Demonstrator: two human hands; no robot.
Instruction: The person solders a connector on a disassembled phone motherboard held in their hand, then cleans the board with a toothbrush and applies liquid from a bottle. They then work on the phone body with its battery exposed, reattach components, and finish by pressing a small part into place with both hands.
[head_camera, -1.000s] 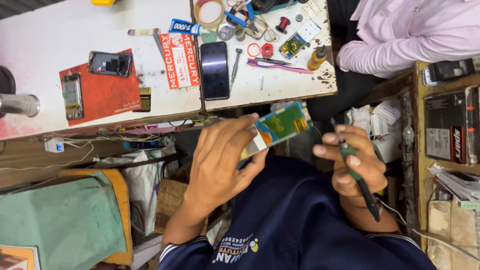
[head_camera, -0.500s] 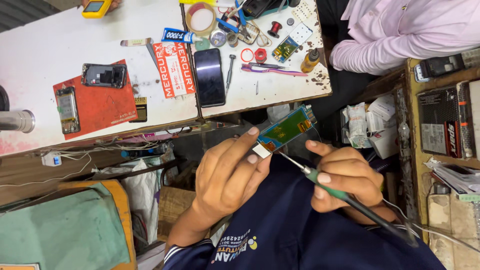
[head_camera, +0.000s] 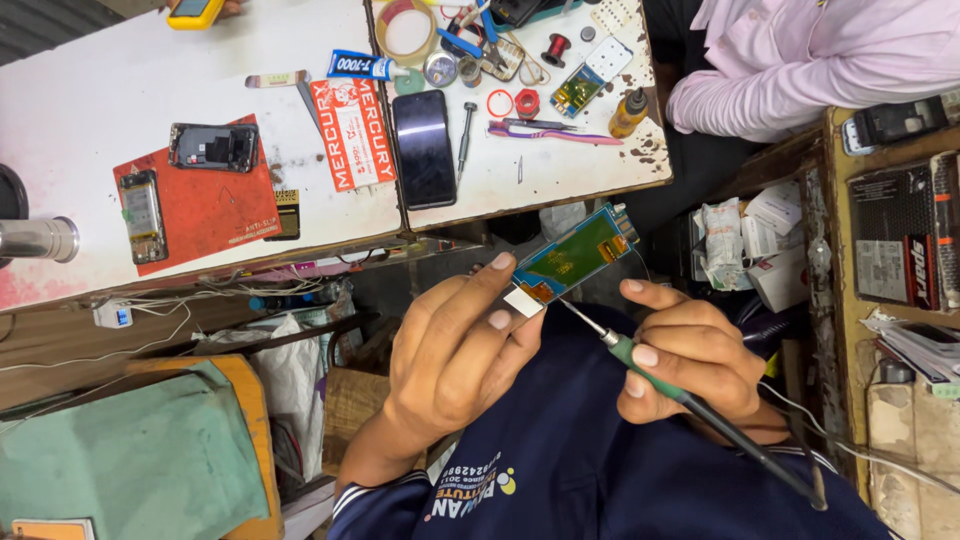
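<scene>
Since one second ago, the soldering iron (head_camera: 690, 400) in the right hand (head_camera: 690, 365) has been swung from a near-upright hold, tip clear of the work, to a slant with its tip raised toward 10 o'clock. The tip is now set at the lower edge of the green circuit board (head_camera: 575, 255), beside the white tab pinched by the left hand (head_camera: 455, 350). Both hands have been brought closer together. The tabletop (head_camera: 150, 90) is seen shifted toward 9 o'clock in view.
</scene>
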